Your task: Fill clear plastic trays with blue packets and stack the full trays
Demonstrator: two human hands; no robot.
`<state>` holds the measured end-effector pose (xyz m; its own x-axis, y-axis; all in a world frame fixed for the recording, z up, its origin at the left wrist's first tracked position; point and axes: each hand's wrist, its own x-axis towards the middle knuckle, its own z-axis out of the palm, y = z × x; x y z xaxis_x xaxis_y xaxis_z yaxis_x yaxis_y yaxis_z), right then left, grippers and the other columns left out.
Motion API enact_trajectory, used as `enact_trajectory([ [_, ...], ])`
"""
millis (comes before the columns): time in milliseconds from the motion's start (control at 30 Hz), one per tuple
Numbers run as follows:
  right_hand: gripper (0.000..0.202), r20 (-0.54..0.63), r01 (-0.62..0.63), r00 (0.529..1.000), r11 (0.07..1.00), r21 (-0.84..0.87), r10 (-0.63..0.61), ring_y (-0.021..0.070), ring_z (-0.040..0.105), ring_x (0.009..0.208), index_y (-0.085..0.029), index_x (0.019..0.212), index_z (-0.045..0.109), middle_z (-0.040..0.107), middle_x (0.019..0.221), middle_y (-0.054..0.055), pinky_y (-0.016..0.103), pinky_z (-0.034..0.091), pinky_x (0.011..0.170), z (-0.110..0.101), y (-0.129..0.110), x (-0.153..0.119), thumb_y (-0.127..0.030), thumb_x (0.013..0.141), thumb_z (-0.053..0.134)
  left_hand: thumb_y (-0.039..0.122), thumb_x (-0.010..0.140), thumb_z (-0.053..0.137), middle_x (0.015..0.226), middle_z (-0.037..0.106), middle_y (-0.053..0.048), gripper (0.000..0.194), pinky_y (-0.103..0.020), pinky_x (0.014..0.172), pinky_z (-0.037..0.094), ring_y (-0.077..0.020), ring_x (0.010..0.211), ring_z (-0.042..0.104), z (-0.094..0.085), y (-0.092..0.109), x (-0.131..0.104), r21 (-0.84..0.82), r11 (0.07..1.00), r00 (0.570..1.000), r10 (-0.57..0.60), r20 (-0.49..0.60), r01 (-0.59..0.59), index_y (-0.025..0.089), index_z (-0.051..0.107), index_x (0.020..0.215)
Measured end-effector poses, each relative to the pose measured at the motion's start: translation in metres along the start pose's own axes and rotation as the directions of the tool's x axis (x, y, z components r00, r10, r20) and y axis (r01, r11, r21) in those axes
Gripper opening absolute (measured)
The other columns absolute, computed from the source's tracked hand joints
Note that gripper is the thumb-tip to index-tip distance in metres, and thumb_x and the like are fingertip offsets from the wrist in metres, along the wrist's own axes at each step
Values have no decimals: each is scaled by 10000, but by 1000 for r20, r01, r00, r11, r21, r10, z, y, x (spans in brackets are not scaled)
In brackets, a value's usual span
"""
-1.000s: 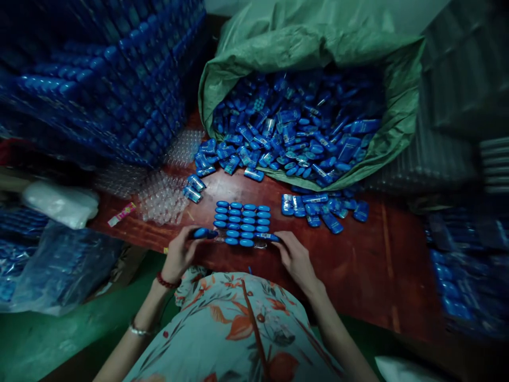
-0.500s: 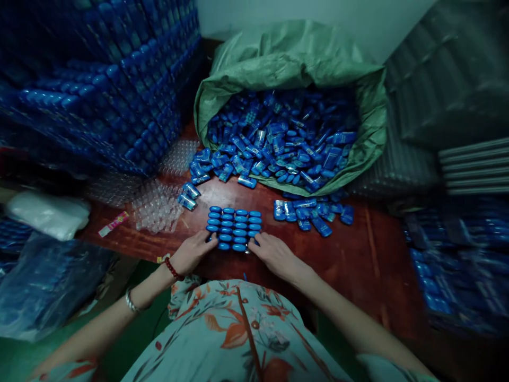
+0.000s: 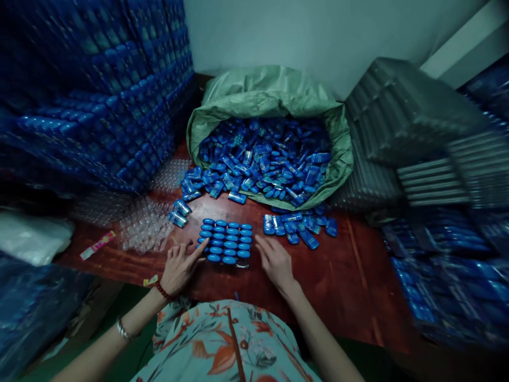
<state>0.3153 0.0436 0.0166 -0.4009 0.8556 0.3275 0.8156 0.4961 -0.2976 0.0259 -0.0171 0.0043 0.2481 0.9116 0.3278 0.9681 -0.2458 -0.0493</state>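
A block of blue oval-topped packs (image 3: 226, 241) stands in tight rows on the reddish-brown table (image 3: 334, 281). At the block's left edge is my left hand (image 3: 182, 265), fingers apart, the index fingertip touching the packs. My right hand (image 3: 275, 261) is just right of the block, a small gap from it, fingers spread and holding nothing. Beyond the block, a green sack (image 3: 342, 148) lies open toward me, full of loose blue packs (image 3: 266, 159) that spill onto the table. A loose group of blue packs (image 3: 300, 227) lies to the right of the block.
Clear plastic trays (image 3: 145, 225) lie at the left, with a pink wrapper (image 3: 97, 245) near the table edge. Tall stacks of blue packs (image 3: 103, 116) rise at the back left. Grey tray stacks (image 3: 409, 111) and bagged blue packs (image 3: 445, 265) stand at the right.
My right hand has come off the block's right side and opened. My left hand has spread its fingers and shifted slightly left. The camera view has moved, showing more wall.
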Motion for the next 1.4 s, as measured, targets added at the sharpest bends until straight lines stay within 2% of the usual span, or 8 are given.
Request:
enact_trajectory([
  [100,361,-45,-216,976,973,-84,213,250,496,1098,-181,1259,506,553,1194,142,411,442,880,9,29,13,-263,922,403,305,890,460,1123,512,-127,423,-350,756,393,-232,900,490,-13,7,10,-89,995,996,46,-72,-52,330,457,1312],
  [333,434,180,-156,964,965,-209,195,299,371,1252,-173,1325,429,378,1408,157,442,446,880,8,27,-25,-209,892,448,40,861,339,1101,551,-109,560,-292,855,455,-176,1007,522,-45,79,41,-568,751,937,323,-131,-338,227,325,1388],
  [600,469,52,-422,895,880,-216,442,279,545,1002,-162,1337,382,570,1098,159,430,470,779,-32,10,-76,-346,906,407,66,846,384,1397,346,-245,532,-466,982,397,-316,1266,390,0,182,84,-419,905,935,210,286,-75,104,340,1375],
  [733,507,235,-378,849,855,-356,473,268,611,843,-129,1316,387,562,1027,149,372,485,671,-33,9,-58,-291,850,506,55,858,348,1403,352,-237,489,-558,960,378,-358,1220,440,18,202,112,-260,965,910,67,408,46,104,415,1340],
  [1000,408,213,-558,809,830,-15,548,221,631,808,-138,1241,449,566,1001,136,312,492,633,-22,19,-63,-229,844,421,16,853,294,1349,408,-256,440,-398,788,511,-292,1076,544,18,203,120,-247,969,901,132,413,-29,34,488,1247],
  [1133,400,305,-679,680,416,605,667,145,593,586,-174,1149,426,619,819,44,263,465,502,-22,40,-82,-423,838,448,0,835,321,1172,561,-169,519,-342,824,491,-225,1042,553,-5,186,100,-430,895,878,293,378,-114,98,353,1343],
  [1233,455,447,-668,600,108,737,663,121,566,527,-184,1025,430,619,736,11,214,411,443,-29,43,-91,-507,744,583,46,867,325,1096,586,-107,464,-310,863,471,-182,1019,559,-31,158,81,-630,774,887,339,315,-72,151,365,1318],
  [1400,370,525,-688,679,198,698,513,118,561,537,-165,1001,526,603,646,-8,240,456,524,-42,24,-85,-443,766,598,198,912,375,1030,572,-60,251,-237,762,490,-146,876,586,-77,86,37,-783,616,884,315,345,86,219,555,1085],
])
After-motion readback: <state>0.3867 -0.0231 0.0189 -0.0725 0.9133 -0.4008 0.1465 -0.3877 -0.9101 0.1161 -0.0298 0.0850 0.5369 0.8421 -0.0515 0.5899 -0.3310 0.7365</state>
